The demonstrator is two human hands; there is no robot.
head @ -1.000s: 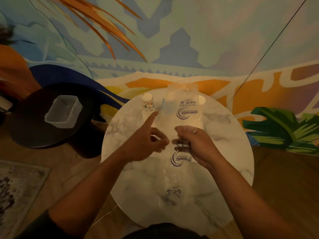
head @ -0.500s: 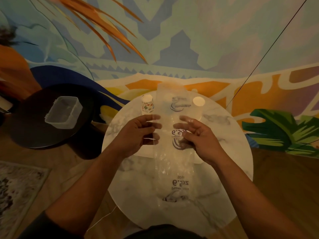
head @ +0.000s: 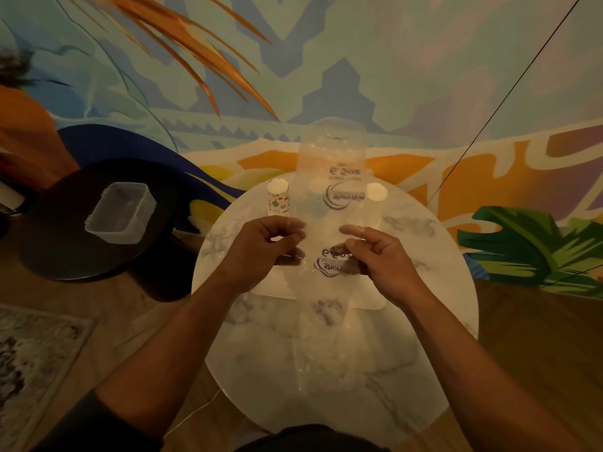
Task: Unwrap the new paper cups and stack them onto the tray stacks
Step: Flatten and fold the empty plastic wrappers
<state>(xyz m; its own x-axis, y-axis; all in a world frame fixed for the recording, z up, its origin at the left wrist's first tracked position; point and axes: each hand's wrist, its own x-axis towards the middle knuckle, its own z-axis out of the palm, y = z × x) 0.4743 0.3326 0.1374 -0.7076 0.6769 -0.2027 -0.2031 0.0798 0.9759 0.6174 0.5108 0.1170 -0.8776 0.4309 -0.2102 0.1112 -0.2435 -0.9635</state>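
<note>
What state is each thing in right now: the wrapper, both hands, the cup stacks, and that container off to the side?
Clear plastic sleeve: held upright over the marble table, looks empty.
Left hand: fingers curled, pinching the sleeve's left edge.
Right hand: fingers curled, pinching its right edge.
Patterned cup stack: upright on the white tray.
White cup stack: upright, seen through the sleeve.
Clear plastic container: open, no lid, on the dark round table.
</note>
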